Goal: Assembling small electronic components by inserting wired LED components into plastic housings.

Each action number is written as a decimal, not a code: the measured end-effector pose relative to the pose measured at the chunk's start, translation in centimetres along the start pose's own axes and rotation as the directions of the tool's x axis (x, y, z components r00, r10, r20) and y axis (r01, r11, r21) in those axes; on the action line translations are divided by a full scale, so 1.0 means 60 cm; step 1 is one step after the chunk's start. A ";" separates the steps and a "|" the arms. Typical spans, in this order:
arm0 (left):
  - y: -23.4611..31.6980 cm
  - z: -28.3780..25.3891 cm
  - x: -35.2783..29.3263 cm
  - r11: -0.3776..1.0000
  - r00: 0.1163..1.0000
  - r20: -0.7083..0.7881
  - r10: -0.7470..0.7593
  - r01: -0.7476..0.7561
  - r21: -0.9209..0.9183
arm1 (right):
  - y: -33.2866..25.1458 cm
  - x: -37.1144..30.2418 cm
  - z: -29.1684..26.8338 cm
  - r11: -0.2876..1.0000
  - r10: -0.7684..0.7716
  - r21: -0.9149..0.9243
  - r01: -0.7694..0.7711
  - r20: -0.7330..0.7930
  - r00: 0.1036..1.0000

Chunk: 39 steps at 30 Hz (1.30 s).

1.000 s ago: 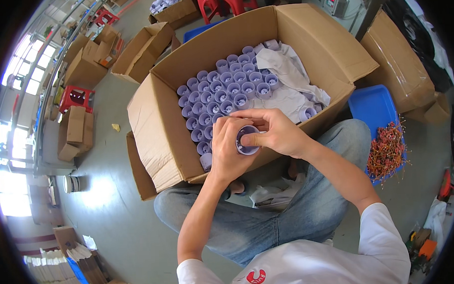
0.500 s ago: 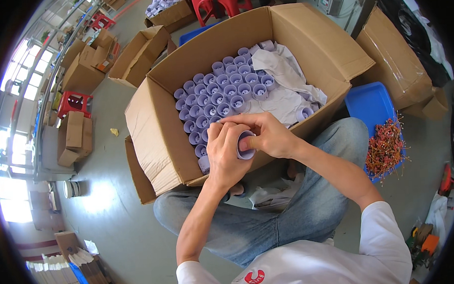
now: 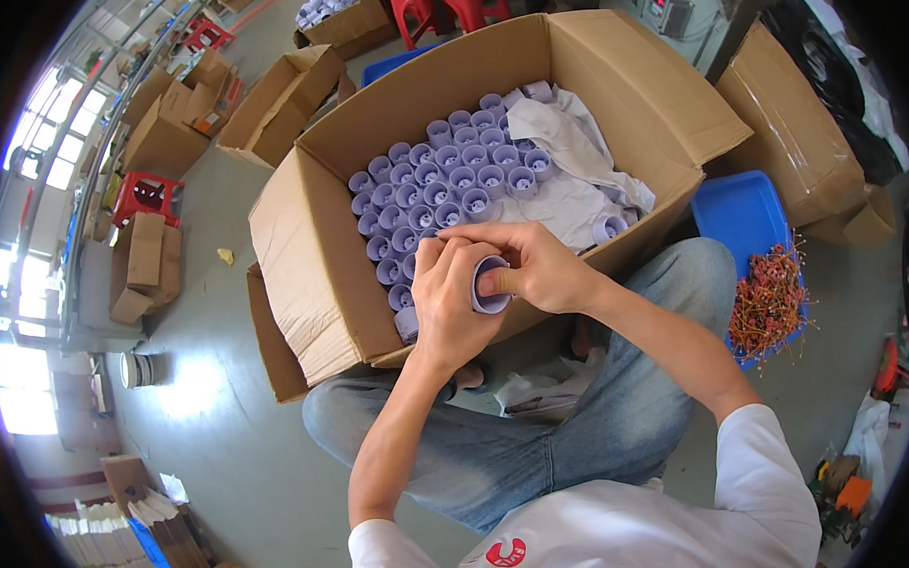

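My left hand [image 3: 449, 292] is wrapped round a pale purple cup [image 3: 491, 301], its mouth facing up toward me. On the same cup, my right hand [image 3: 540, 267] has its thumb inside the rim and its fingers over the far side, touching the left fingers. Whatever is inside the cup is hidden by the thumb. Just beyond both hands is a large open cardboard box [image 3: 324, 279], holding rows of similar purple cups [image 3: 436, 193] with small pieces inside them. Crumpled white sheets [image 3: 537, 209] lie in its right part, with a cup resting near them.
To my right, a blue tray [image 3: 737, 214] carries a heap of thin red-brown wired pieces [image 3: 770, 298]. Other cardboard boxes [image 3: 280, 105] stand on the floor to the left, near a red stool [image 3: 146, 198]. A red stool [image 3: 450, 6] is behind the large box.
The view has shifted slightly. Both hands keep nearly the same grip on the cup, with the right thumb still inside it.
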<state>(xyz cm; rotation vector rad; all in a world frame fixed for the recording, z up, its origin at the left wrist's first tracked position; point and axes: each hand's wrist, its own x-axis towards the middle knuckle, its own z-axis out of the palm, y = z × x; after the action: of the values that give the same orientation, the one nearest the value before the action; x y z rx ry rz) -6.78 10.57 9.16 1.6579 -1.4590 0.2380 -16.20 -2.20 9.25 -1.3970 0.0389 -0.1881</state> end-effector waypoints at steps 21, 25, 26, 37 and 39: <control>-0.146 -0.340 -0.145 0.688 0.420 -0.719 -0.554 0.717 -0.112 | 0.068 0.130 -0.231 0.442 0.149 -0.882 -0.164 -0.108 0.983; -0.300 -0.395 -0.365 0.415 0.257 -0.610 -0.749 0.900 -0.130 | 0.182 0.187 -0.222 0.117 0.421 -0.993 -0.021 0.031 0.906; -0.328 -0.381 -0.396 0.349 0.259 -0.581 -0.772 0.936 -0.047 | 0.208 0.195 -0.220 0.094 0.468 -0.995 0.042 0.081 0.880; -0.326 -0.345 -0.321 0.409 0.480 -0.674 -0.561 0.869 0.278 | 0.329 0.217 -0.139 -0.131 0.479 -0.912 0.390 0.286 0.830; -0.255 -0.343 -0.213 0.559 0.545 -0.681 -0.489 0.795 0.235 | 0.305 0.215 -0.135 -0.138 0.520 -0.928 0.346 0.230 0.822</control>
<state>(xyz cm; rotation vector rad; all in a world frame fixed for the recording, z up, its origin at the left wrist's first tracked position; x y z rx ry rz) 10.97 32.74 5.59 2.2281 -0.2124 0.6555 -2.61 -9.14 -9.01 -3.1017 -0.3088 0.6496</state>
